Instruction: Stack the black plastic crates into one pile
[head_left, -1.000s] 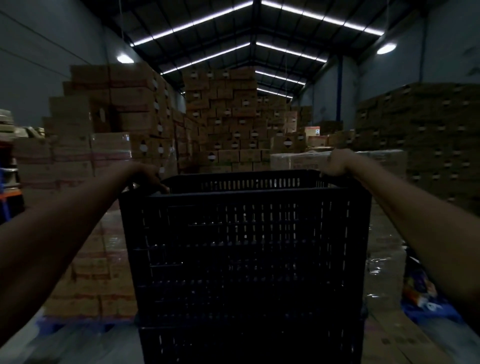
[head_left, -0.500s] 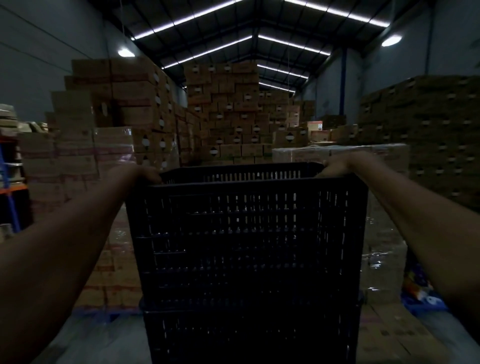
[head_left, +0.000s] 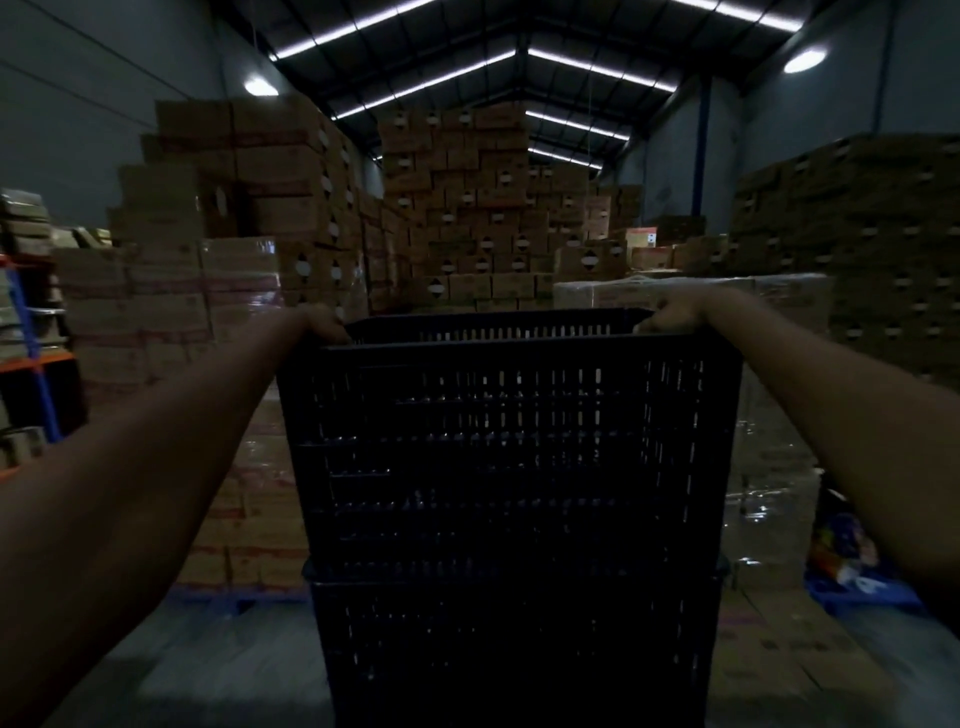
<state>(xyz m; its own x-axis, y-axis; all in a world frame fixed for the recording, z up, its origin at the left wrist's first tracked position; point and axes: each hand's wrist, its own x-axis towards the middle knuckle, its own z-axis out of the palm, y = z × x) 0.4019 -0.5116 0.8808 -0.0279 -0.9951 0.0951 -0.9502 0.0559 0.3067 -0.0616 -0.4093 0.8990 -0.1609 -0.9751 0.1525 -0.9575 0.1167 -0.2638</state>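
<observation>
A black slotted plastic crate (head_left: 509, 447) fills the middle of the view, upright, with its open top toward me. It sits on or in a second black crate (head_left: 514, 644) below it; the seam runs across at the lower third. My left hand (head_left: 317, 327) grips the top crate's rim at its far left corner. My right hand (head_left: 675, 312) grips the rim at the far right corner. Both forearms reach in from the lower corners. The base of the pile is out of view.
Tall stacks of brown cartons (head_left: 457, 208) stand ahead and on both sides, some shrink-wrapped on blue pallets (head_left: 239, 597). A blue-and-orange rack (head_left: 36, 364) is at the left. Flattened cardboard (head_left: 779, 654) and a colourful bag (head_left: 841, 551) lie on the floor at the right.
The top crate has come down a little in my view and now sits lower over the crate beneath. Both hands keep their hold on the rim corners.
</observation>
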